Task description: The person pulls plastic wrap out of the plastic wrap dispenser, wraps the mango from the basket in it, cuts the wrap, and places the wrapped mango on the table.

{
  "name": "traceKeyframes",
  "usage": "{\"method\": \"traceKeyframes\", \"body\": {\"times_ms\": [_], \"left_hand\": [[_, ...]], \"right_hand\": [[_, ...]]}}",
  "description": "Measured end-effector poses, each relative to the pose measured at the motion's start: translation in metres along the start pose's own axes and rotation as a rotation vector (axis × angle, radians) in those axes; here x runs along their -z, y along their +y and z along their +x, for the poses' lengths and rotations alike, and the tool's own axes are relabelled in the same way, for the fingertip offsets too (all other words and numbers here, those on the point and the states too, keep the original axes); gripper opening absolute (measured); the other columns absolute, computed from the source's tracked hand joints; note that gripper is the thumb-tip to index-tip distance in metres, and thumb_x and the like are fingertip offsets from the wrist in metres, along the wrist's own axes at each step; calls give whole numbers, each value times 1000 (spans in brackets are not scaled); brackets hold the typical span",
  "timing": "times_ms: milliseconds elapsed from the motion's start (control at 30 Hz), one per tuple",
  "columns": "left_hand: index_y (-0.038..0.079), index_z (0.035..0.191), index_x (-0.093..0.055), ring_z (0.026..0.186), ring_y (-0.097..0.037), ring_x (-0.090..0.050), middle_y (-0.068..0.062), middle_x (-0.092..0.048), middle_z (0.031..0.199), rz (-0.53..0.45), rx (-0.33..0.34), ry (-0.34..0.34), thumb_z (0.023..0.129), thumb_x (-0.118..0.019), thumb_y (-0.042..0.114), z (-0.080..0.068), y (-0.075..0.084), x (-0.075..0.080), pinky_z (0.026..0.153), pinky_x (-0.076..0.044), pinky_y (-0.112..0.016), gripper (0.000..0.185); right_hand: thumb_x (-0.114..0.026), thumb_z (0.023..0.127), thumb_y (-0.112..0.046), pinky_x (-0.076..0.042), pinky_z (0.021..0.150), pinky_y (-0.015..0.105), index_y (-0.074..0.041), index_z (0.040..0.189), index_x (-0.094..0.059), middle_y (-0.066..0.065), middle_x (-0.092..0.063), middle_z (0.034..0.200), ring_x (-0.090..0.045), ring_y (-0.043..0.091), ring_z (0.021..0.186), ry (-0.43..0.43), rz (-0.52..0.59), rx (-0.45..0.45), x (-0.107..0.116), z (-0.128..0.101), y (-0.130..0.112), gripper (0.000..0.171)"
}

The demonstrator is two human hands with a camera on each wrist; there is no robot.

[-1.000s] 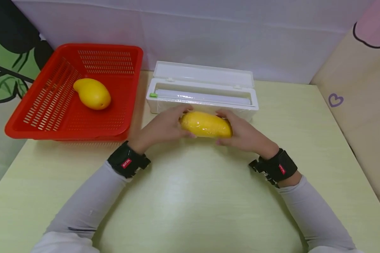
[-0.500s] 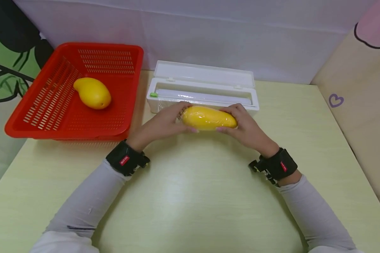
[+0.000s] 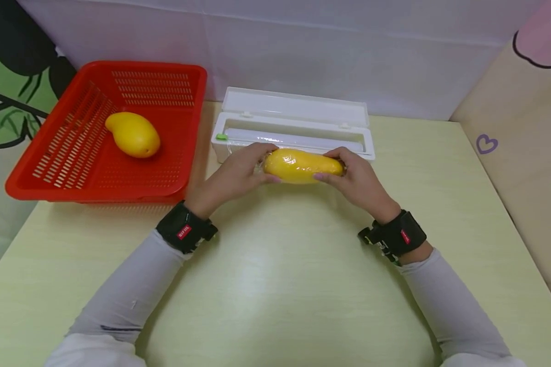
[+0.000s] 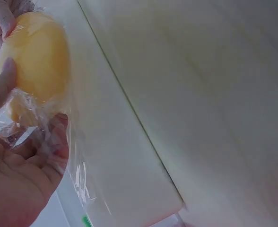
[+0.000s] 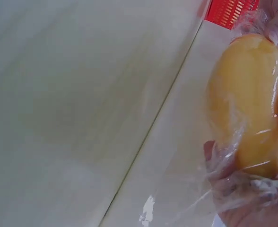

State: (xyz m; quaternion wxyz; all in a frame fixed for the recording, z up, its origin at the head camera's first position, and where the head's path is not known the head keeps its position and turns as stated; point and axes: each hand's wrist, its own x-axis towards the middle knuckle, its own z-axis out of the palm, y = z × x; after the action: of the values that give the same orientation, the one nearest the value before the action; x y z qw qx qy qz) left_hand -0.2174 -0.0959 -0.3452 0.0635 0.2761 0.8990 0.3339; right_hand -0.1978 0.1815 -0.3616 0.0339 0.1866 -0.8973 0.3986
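A yellow mango (image 3: 302, 165) wrapped in clear cling film is held between both hands, just in front of the white cling-film dispenser box (image 3: 294, 128). My left hand (image 3: 239, 175) grips its left end and my right hand (image 3: 355, 179) grips its right end. In the left wrist view the mango (image 4: 35, 59) shows film (image 4: 77, 161) trailing from it toward the box. In the right wrist view the mango (image 5: 250, 104) has crumpled film (image 5: 238, 189) bunched at my fingers. The box lid stands open, and a film roll lies inside.
A red slotted basket (image 3: 73, 168) stands at the back left with a second, bare mango (image 3: 133, 134) in it. The pale green table (image 3: 275, 285) runs toward me. A white wall is behind; a beige panel (image 3: 523, 153) bounds the right side.
Both hands have carried the wrapped mango away from me, up against the dispenser box, and turned it a little. The basket and its mango have not moved.
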Motion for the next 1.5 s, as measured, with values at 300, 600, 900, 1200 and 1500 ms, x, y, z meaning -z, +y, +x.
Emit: {"method": "traceKeyframes", "body": {"times_ms": [300,600,900,1200,1500], "left_hand": [[6,135,-58,114,-28,-50,-10,-61,126,137,-32,35,83,-81,29,2,0,-4,100,-43,-40,62],[6,136,-60,103,-29,-47,-13,-57,115,232,-72,81,81,-83,28,-2,-1,-6,88,-42,-38,64],[4,139,-56,96,-25,-51,-11,-54,110,208,6,-5,86,-79,27,2,-1,-6,80,-46,-33,62],[6,144,-51,98,-26,-50,-11,-54,113,174,73,-63,89,-76,27,5,0,-4,81,-45,-36,64],[6,145,-49,116,-30,-52,-15,-56,131,133,103,-84,91,-74,26,6,-2,-4,102,-44,-43,63]], "right_hand": [[-80,85,-29,-42,74,34,-2,122,-66,10,-59,109,-51,22,93,29,-99,23,-4,1,-2,48],[-78,86,-35,-44,78,37,-1,127,-64,11,-63,111,-55,23,96,3,-171,-17,-9,-1,-7,55],[-79,85,-34,-43,70,34,1,117,-55,13,-65,104,-54,24,83,10,-116,-102,-11,0,-9,53],[-77,87,-36,-41,65,33,3,113,-59,14,-65,99,-52,25,77,-22,-126,-151,-11,4,-6,50],[-73,90,-39,-43,65,33,5,120,-58,15,-64,102,-52,25,76,-45,-117,-220,-14,6,-5,55]]}}
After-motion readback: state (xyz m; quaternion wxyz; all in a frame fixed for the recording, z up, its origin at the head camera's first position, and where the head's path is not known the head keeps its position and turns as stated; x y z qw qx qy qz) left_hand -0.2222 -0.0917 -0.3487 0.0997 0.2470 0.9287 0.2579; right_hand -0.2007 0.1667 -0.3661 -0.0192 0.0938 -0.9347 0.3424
